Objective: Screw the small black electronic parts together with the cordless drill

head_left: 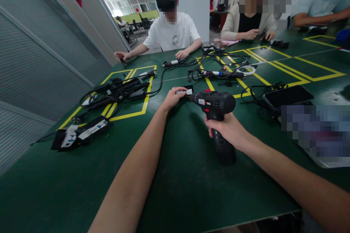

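My right hand (222, 125) is wrapped round the handle of a black cordless drill (216, 103) with small red parts. The drill is held above the table and points left. Its front end reaches a small flat black piece with a white label or block (189, 91). My left hand (175, 97) grips that piece at the table surface, fingers closed over its left side. Whether the drill's bit touches it I cannot tell.
The green table (175, 182) has yellow tape outlines. Bundled black cables (120, 93) and black-and-white pieces (82, 133) lie left. Tangled cables (218, 72) lie beyond my hands. A phone (288, 96) lies right, above a blurred-out flat object (317, 134). Several people sit across the table.
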### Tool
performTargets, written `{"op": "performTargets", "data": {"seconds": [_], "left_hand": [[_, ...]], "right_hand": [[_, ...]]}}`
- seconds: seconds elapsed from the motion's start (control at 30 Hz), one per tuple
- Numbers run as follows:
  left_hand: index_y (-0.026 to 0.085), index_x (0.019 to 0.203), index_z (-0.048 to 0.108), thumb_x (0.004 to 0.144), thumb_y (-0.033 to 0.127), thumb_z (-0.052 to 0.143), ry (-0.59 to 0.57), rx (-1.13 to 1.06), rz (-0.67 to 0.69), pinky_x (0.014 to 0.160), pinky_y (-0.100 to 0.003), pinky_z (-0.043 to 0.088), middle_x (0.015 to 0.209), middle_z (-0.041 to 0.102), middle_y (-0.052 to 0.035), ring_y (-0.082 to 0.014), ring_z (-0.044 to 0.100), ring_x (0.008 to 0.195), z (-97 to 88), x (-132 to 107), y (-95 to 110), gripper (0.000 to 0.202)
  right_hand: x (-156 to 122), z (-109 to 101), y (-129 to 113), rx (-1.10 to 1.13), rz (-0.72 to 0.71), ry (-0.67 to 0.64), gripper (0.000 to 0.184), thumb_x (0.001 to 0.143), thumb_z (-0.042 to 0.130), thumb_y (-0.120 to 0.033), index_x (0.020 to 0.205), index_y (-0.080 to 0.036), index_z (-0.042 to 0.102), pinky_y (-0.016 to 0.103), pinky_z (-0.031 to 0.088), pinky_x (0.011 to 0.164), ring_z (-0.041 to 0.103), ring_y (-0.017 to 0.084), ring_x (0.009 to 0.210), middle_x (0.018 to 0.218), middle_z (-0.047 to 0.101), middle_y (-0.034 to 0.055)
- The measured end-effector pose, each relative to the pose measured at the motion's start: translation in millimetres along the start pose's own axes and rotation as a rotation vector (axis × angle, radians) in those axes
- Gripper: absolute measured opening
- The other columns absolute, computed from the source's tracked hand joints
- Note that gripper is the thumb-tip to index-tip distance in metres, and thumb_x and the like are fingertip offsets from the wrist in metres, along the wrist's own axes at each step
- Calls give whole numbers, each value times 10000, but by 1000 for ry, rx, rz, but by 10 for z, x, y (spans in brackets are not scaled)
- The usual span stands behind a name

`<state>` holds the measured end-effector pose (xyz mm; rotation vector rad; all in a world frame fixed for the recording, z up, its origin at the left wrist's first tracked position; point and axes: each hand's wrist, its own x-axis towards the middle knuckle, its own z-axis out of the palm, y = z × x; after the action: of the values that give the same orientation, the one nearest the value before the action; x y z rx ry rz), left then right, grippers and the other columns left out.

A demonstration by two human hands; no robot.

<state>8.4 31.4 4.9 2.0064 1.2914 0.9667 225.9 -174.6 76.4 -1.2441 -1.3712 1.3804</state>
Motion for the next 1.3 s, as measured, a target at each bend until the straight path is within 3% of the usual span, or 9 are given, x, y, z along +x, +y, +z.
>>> {"op": "performTargets", "data": {"seconds": [1.1,1.3], "left_hand": [[218,1046,692,785,374,563,10,-12,4,1043,-379,382,1135,642,-46,-229,542,1105,16,10,-28,331],[215,1048,692,782,372,561,4,6,7,1043,-368,381,1127,646,-43,-224,541,1110,13,16,-33,335]], "right_hand": [[16,-1,28,24,-7,2,97,728,592,-186,822,-169,607,294,433,536,575,144,542,697,601,15],[18,-5,37,-14,-4,4,92,735,592,-194,822,-167,605,289,423,526,569,152,531,610,574,0]]}}
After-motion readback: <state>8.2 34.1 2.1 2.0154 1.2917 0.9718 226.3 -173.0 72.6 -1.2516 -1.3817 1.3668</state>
